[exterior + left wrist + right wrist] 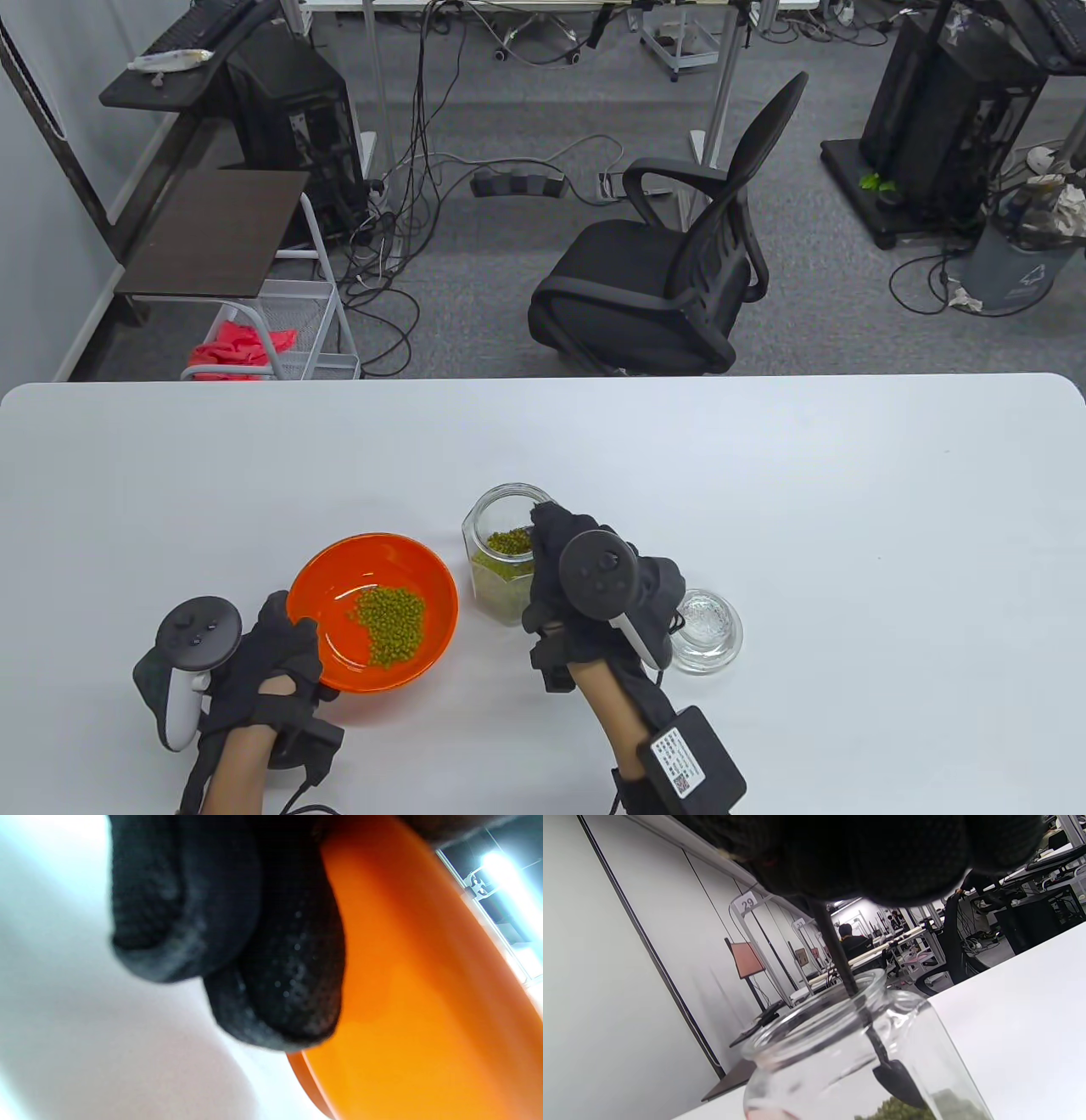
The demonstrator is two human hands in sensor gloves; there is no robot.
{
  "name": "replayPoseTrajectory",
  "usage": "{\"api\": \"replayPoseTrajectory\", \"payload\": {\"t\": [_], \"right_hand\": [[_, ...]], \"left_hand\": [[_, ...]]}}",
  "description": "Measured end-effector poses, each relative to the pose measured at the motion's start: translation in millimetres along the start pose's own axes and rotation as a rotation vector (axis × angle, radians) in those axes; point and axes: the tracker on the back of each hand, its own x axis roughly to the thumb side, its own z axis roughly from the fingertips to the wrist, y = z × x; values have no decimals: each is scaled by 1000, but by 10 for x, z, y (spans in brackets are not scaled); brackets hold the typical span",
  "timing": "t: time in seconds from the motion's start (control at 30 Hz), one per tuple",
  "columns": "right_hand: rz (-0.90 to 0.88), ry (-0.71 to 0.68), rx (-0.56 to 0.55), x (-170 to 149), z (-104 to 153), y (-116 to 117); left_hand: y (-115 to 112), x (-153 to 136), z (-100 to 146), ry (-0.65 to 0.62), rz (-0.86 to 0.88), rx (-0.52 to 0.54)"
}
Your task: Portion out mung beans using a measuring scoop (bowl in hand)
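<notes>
Scooping step: scoop point(882, 1060) is gripped by right hand point(594, 586) inside jar point(505, 552); bowl point(373, 611), lower left, is held by left hand point(254, 662); a level lift is called for next.

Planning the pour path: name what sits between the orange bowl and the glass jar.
Only bare white table separates orange bowl from glass jar; table view.

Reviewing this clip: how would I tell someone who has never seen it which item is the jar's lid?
Start at the white table and find the right hand reaching into the open glass jar of green beans. Just right of that hand lies the glass lid: low, round, clear and empty, unlike the tall jar and the orange bowl.
</notes>
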Motion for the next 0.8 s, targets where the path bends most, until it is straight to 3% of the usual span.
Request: {"api": "replayPoseTrajectory", "payload": {"t": [0.33, 0.63, 0.8], "right_hand": [[-12, 88, 128, 56, -290, 129], [-226, 209, 69, -214, -334, 90], [-445, 300, 65, -418, -284, 82]], "left_hand": [[1, -4, 1, 1, 1, 2], [0, -6, 0, 2, 0, 1], [1, -5, 0, 5, -1, 3]]}}
